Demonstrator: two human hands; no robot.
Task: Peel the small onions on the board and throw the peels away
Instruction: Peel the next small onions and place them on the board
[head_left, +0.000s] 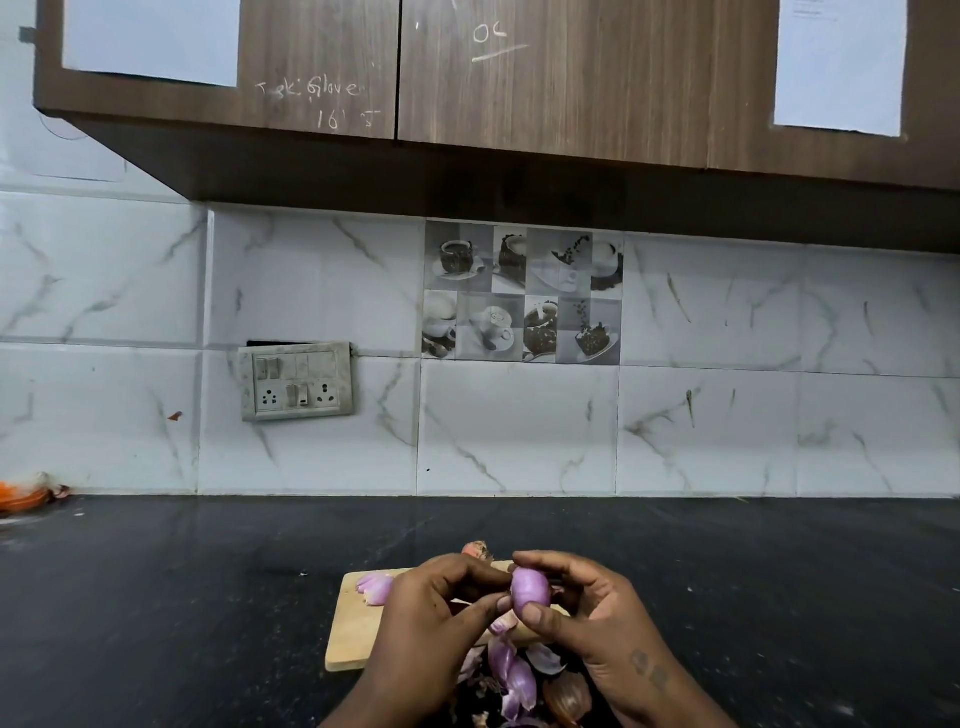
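A small purple onion (530, 590) is held above the wooden board (353, 631). My right hand (587, 618) pinches it between thumb and fingers. My left hand (436, 618) touches its left side with curled fingertips. Peeled pink onions (375, 587) lie on the board's far left corner. An unpeeled brownish onion (477, 550) shows just behind my hands. A heap of purple and brown peels (519, 680) lies at the board's near edge, below my hands.
The board sits on a black counter (156, 597) against a white marble-tiled wall. A switch and socket plate (296, 382) is on the wall. Wooden cabinets (467, 93) hang overhead. Something orange (23, 496) lies at the far left.
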